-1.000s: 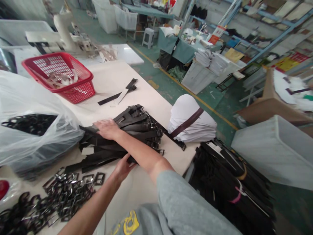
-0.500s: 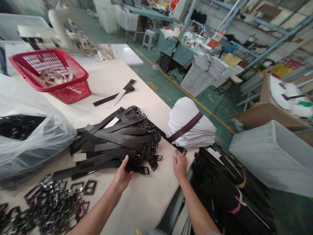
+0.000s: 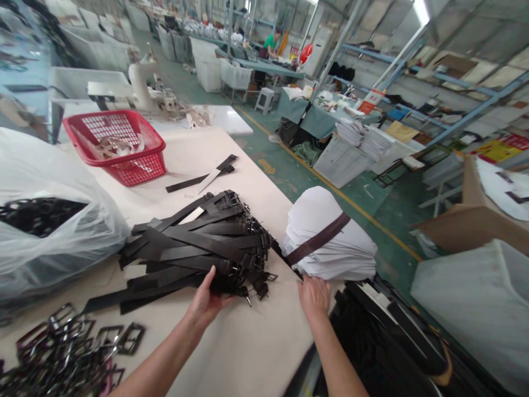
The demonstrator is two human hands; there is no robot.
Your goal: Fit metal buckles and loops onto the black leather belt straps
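Note:
A pile of black buckled straps [image 3: 198, 237] lies on the pale table, most of its buckles facing right. At the pile's near edge my left hand [image 3: 209, 300] is closed on a strap, thumb above and fingers partly hidden beneath. My right hand [image 3: 314, 298] bends its fingers over the end of a dark strap [image 3: 294, 269] at the base of a stack of white sheets [image 3: 326, 231]; the fingertips and the strap's end are hidden. Across that stack runs a brown strap [image 3: 320, 240]. Loose metal buckles [image 3: 70, 353] are heaped at the lower left.
A red basket [image 3: 136, 168] holds scraps near a sewing machine [image 3: 142, 85]. Two straps [image 3: 200, 179] lie apart behind the pile. A clear bag [image 3: 95, 231] with black pieces stands left. Bundled black straps [image 3: 372, 342] are beside the table's right edge, near a grey bin [image 3: 463, 298].
My right hand has come over the dark strap's end at the white stack, covering its buckle. The strap at my left hand has tipped, its buckle now edge-on. The view has tilted up.

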